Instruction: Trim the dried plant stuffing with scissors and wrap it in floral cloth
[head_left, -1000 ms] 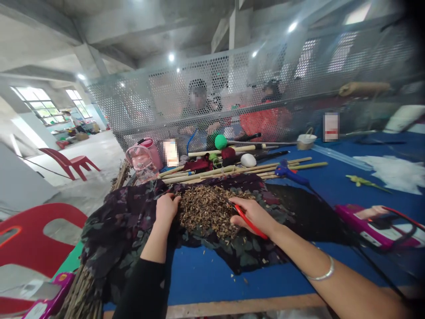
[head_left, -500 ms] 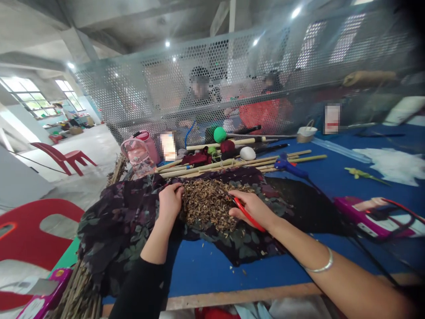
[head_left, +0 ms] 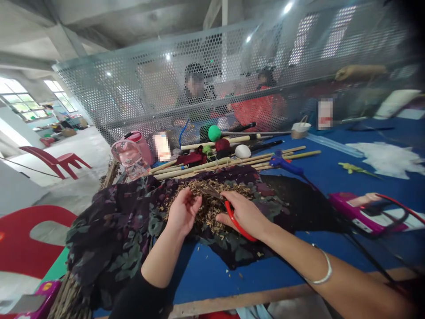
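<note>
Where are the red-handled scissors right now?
In the head view, just right of centre: the red-handled scissors are in the right hand, blades over the brown pile, pointing leftward.

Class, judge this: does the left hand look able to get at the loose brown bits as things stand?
Probably yes: the left hand is close over the loose brown bits, though the red-handled scissors point toward it.

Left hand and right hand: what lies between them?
Loose brown bits and scissor blades lie between left hand and right hand, head view.
</note>
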The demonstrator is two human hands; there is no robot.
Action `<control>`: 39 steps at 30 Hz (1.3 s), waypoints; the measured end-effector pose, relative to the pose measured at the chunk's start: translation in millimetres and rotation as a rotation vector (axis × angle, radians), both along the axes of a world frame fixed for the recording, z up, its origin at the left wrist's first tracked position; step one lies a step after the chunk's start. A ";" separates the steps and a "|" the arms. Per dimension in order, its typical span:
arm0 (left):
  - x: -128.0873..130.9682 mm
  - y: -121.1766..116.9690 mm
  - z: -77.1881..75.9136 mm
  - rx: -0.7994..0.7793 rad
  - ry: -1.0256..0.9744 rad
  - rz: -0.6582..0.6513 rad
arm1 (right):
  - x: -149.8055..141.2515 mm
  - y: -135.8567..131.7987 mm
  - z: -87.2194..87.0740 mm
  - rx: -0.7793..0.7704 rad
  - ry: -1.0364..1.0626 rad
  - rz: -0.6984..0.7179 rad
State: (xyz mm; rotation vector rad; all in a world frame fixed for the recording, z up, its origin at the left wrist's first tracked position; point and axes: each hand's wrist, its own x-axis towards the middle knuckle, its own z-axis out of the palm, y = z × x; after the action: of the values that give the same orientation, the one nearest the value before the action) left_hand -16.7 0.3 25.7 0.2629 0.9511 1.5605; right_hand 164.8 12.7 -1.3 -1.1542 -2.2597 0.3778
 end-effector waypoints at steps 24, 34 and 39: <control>14.1 -10.1 -17.6 0.166 0.404 0.055 | -3.5 -12.1 11.1 -0.061 -0.109 -0.001; 13.1 -7.8 -23.7 0.071 0.402 0.085 | -5.3 -13.3 9.7 -0.078 -0.202 -0.019; 14.8 -6.1 -27.7 0.095 0.364 0.066 | -4.1 -10.3 5.8 -0.007 -0.245 -0.067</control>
State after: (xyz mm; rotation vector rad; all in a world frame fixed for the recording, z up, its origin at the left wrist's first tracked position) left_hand -2.0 -5.8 -2.1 0.6029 1.1766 1.6524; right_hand 160.7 2.5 4.4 -1.3384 -2.4211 0.2280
